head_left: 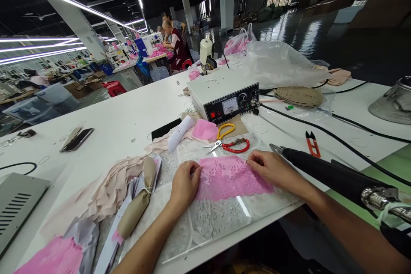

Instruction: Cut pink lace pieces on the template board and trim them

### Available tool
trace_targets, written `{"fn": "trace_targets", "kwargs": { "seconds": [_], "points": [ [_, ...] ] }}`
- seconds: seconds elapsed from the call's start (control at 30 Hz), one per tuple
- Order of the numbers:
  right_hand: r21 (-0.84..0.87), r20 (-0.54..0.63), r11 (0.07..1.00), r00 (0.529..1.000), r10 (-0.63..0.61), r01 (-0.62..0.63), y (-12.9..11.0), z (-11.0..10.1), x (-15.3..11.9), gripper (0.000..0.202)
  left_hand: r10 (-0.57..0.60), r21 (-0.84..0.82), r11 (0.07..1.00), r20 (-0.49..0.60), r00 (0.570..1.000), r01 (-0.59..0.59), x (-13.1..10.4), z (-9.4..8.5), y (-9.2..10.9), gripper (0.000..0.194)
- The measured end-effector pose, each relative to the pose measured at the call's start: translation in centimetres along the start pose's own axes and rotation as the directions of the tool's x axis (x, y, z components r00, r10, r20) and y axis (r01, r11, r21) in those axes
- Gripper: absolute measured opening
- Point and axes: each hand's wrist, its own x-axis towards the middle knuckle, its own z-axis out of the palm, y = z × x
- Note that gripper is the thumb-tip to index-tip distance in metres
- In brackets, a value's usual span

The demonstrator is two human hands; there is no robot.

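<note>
A pink lace fabric piece (229, 180) with a scalloped lower edge lies flat on a clear sheet (218, 220) at the table's front. My left hand (188, 182) pinches its left edge between thumb and fingers. At its upper right corner, my right hand (268, 165) has fingers closed on the cloth. Just beyond the lace are scissors (221, 141) with one yellow and one red handle. Close to my right wrist lies a black-handled tool (308, 165) with a metal tip, its cable end toward me.
Behind the scissors stands a box with a dial and knobs (229, 98), a black cable (321, 128) running from it. Beige fabric strips (112, 184) and a rolled brown bundle (136, 209) lie left. Red thread snips (312, 143) are right. Several people work farther back.
</note>
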Motion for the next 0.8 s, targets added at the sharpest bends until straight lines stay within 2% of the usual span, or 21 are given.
{"fn": "trace_targets", "kwargs": {
  "seconds": [0.3,0.43,0.6,0.7,0.8],
  "points": [
    [-0.005,0.018,0.999,0.999,-0.036,0.036,0.1,-0.2,0.5,0.020,-0.019,0.016,1.000,-0.007,1.000,0.019,-0.1,0.0,-0.1,0.015],
    [-0.006,0.002,0.998,0.998,-0.059,0.059,0.5,0.0,0.4,0.019,0.001,0.036,0.999,-0.007,1.000,-0.001,-0.3,0.2,0.0,0.009],
    [-0.002,-0.034,0.998,0.997,-0.070,0.070,1.0,0.3,0.6,0.019,0.022,0.026,0.999,0.005,1.000,-0.022,-0.2,0.4,0.2,0.013],
    [0.019,-0.068,0.996,0.994,-0.083,0.084,1.2,0.2,0.2,0.021,-0.002,0.025,1.000,-0.005,1.000,0.002,-0.2,0.1,0.2,0.012],
    [0.053,-0.107,0.992,0.988,-0.108,0.114,1.4,0.1,-1.3,0.023,-0.064,0.049,0.997,-0.024,0.998,0.065,-0.6,-0.6,0.2,0.012]
  ]
}}
